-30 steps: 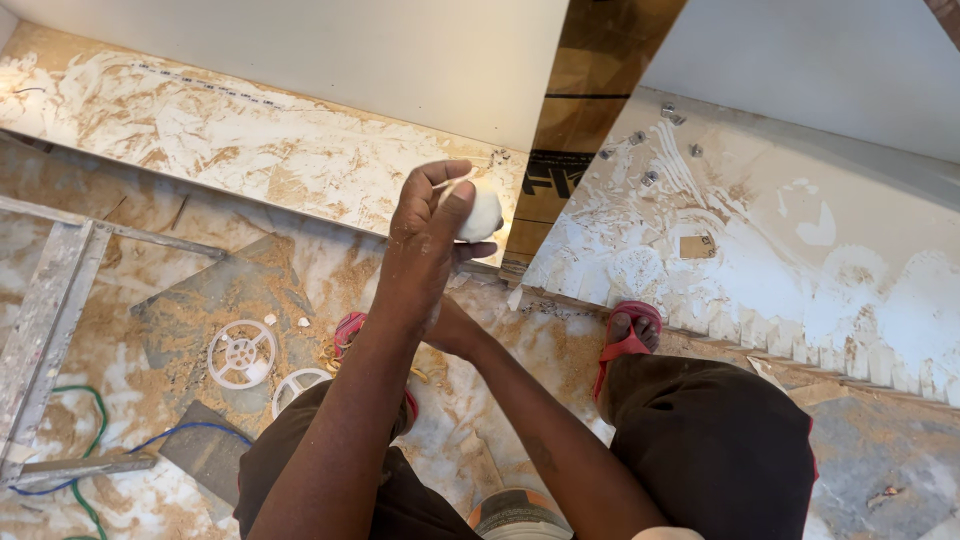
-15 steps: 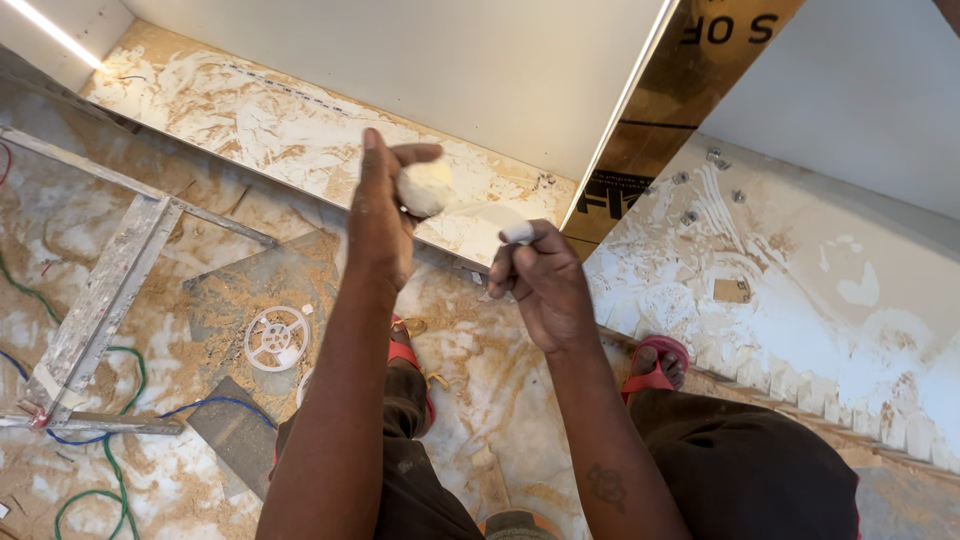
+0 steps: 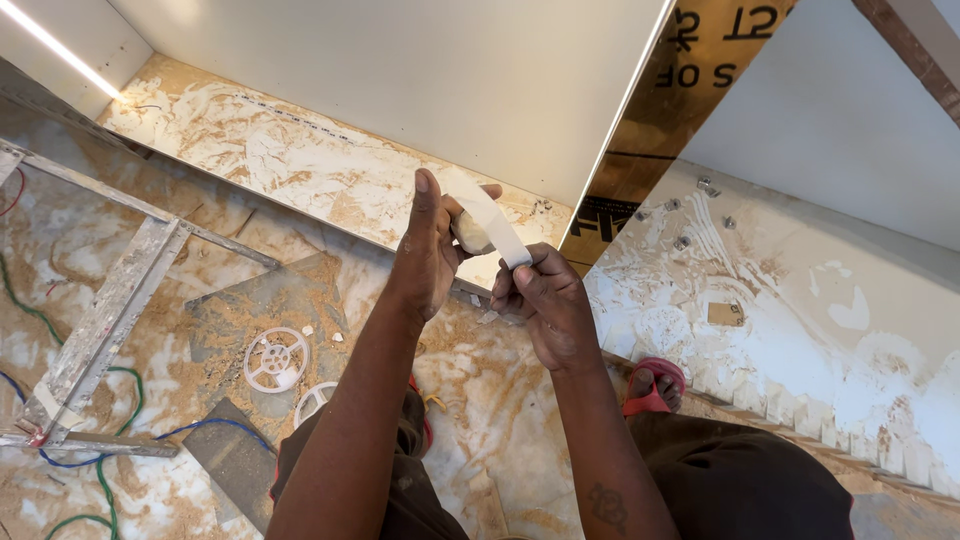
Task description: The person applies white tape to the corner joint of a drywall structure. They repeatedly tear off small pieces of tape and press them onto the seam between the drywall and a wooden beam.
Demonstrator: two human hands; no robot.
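left hand point(image 3: 432, 250) closed round a pale roll point(image 3: 470, 234), apparently tape; right hand point(image 3: 545, 300) pinched the white strip point(image 3: 495, 222) pulled from it. both were held above the sawdusty floor point(image 3: 250, 290), near the white panel point(image 3: 420, 80) edge, open space below.

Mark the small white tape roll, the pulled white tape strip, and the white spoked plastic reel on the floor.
small white tape roll point(image 3: 470, 233), head view, exposed side below the thumb.
white tape strip point(image 3: 492, 220), head view, mid-length.
white spoked plastic reel point(image 3: 276, 360), head view, hub.
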